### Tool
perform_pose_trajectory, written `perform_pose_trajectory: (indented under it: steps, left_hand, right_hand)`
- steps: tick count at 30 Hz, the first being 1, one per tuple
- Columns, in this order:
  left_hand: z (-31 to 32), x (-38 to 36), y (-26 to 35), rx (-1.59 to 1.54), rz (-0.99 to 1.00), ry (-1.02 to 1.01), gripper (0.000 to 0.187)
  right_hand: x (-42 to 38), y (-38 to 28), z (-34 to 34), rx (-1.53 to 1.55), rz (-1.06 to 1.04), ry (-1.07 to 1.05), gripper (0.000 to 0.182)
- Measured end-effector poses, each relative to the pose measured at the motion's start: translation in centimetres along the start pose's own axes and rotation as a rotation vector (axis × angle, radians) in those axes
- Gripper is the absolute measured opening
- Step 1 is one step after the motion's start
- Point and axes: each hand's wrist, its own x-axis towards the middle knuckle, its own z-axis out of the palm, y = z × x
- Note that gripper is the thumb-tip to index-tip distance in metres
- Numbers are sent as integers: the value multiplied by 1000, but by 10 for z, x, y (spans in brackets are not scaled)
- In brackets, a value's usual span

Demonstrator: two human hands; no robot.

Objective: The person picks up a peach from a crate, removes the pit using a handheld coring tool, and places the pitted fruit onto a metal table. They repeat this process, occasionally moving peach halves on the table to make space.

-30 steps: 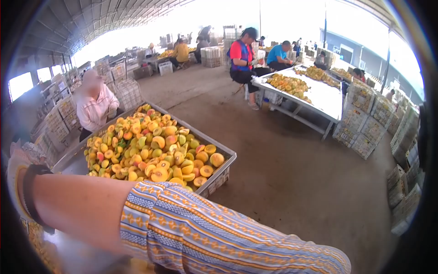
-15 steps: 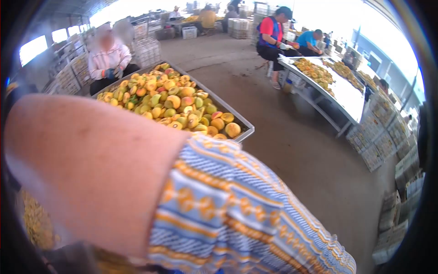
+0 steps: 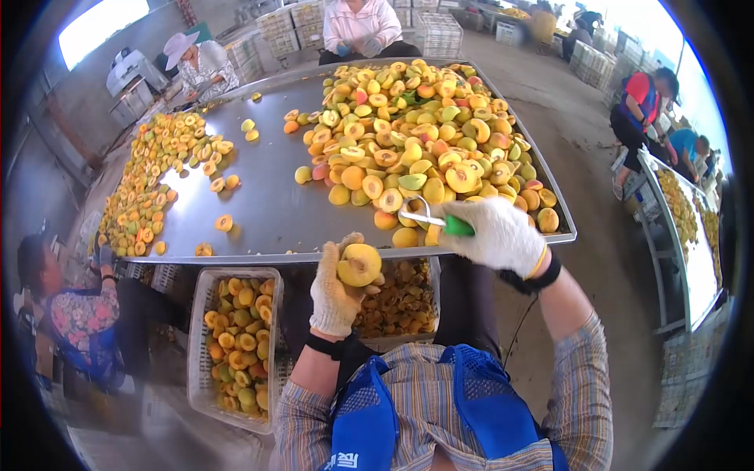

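My left hand point(image 3: 336, 292), in a whitish work glove with stained fingertips, is closed around a yellow peach half point(image 3: 360, 265) just below the table's near edge. In my right hand point(image 3: 503, 237), also gloved, is a pitting tool point(image 3: 457, 226) with a green handle and a curved metal loop at its tip. The loop points left over the near edge of the table, up and right of the held peach half and apart from it. A large heap of peach halves point(image 3: 424, 149), many with pits showing, lies beyond my right hand on the metal table point(image 3: 271, 184).
A white crate point(image 3: 275, 345) full of peach halves stands below the table on the left. Another crate point(image 3: 434, 294) holds brownish scraps beneath my hands. Co-workers sit at the left and far sides. A second table point(image 3: 703, 271) stands at right.
A bare forearm and patterned sleeve filled the view before; now the view has tilted down and both gloved hands show, one with the peach half, the other with the pitting tool.
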Motion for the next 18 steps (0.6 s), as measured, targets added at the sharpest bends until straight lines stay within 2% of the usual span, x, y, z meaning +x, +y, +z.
perform_pose_trajectory:
  steps: [2,5,8,11,13,14,16,18]
  left_hand:
    - [7,2,-6,29,20,-97,39]
    - [13,4,-24,-86,88,-158,35]
    - [18,4,-33,-156,60,-203,40]
    - [28,4,-31,-198,41,-249,45]
    - [27,4,-27,-419,-138,-407,47]
    - [23,6,-31,-419,-141,-405,47]
    - [14,10,-42,-234,-45,-100,48]
    - [9,10,-45,-215,-16,-126,48]
  right_hand:
    - [-28,6,34,79,144,-51,34]
    - [-55,5,79,157,226,25,40]
    - [-62,-5,95,197,333,-30,45]
    - [-65,-8,105,226,389,24,46]
    - [-65,-7,109,225,382,24,47]
    - [-64,-6,110,214,331,14,49]
    - [-64,-6,113,203,282,3,52]
    - [-64,-9,116,149,268,-29,52]
